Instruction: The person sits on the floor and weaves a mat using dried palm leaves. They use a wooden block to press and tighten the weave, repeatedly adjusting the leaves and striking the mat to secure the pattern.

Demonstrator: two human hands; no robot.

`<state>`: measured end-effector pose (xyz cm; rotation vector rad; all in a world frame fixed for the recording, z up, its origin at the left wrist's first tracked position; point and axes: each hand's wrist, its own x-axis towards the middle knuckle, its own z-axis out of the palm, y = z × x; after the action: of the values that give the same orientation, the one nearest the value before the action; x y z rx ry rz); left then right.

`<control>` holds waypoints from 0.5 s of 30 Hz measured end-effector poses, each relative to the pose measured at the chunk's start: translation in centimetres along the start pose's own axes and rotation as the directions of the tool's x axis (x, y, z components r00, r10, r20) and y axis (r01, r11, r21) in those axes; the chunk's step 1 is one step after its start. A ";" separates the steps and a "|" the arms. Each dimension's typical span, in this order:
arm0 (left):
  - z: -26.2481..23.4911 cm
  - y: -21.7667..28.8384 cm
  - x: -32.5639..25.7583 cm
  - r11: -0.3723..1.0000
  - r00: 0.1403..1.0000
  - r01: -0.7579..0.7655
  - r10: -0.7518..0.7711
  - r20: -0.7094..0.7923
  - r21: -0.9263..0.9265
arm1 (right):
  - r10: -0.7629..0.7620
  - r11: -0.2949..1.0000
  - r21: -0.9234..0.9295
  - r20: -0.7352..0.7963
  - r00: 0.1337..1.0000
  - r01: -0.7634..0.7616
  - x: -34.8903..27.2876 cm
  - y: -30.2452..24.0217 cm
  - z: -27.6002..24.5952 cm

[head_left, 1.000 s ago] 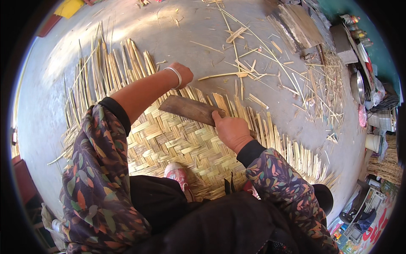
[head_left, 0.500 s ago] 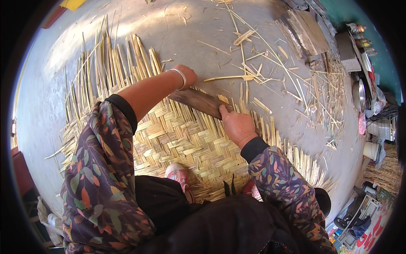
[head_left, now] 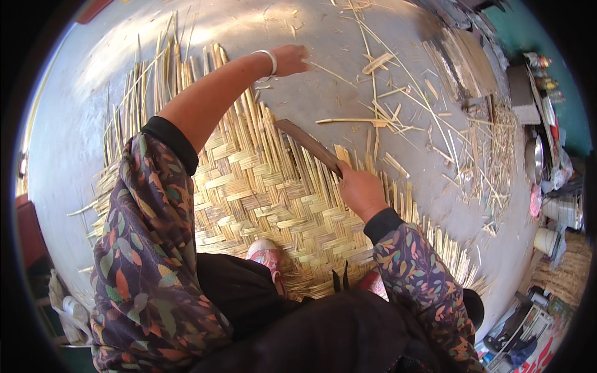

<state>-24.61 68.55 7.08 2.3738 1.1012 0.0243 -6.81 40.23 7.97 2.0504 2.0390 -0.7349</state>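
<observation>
Matting of pale, plaited plant strips [head_left: 239, 211] lies on the grey floor [head_left: 317, 37] in front of the person, with a pink-and-white shoe [head_left: 264, 255] set on its near part. The right hand [head_left: 362, 191] is closed firmly round one end of a dark brown flat bar [head_left: 311, 146], which slants up and left over the unwoven strip ends [head_left: 440, 239] along the far edge; whether it touches them, I cannot tell. The left hand [head_left: 288, 60] reaches beyond that edge above the floor, fingers loosely bent and blurred, so I cannot tell whether they have hold of anything.

To work well here, I would keep the left fingers clear of the bar's far end, meet the strips with its full length rather than one corner, and apply even, modest force, since thin strips could split. Weight on the shoe should steady the weave.
</observation>
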 end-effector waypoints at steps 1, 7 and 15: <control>0.2 -1.5 -0.6 0.999 0.996 0.005 -0.009 0.092 0.040 | 0.000 1.000 -0.003 0.002 1.000 0.000 -0.2 -0.3 -0.5; 4.3 -5.0 -5.0 0.866 0.960 -0.066 -0.081 0.270 0.495 | -0.096 0.995 -0.035 -0.014 0.995 0.096 -1.0 -2.0 -2.5; 1.9 -5.2 -5.4 0.768 0.940 -0.154 -0.080 0.332 0.622 | -0.278 0.956 -0.113 -0.064 0.958 0.270 1.3 -5.3 -2.7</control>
<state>-31.50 66.59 4.07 2.8307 0.9869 -0.8584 -11.37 42.95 10.94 1.7885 2.3845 -0.5816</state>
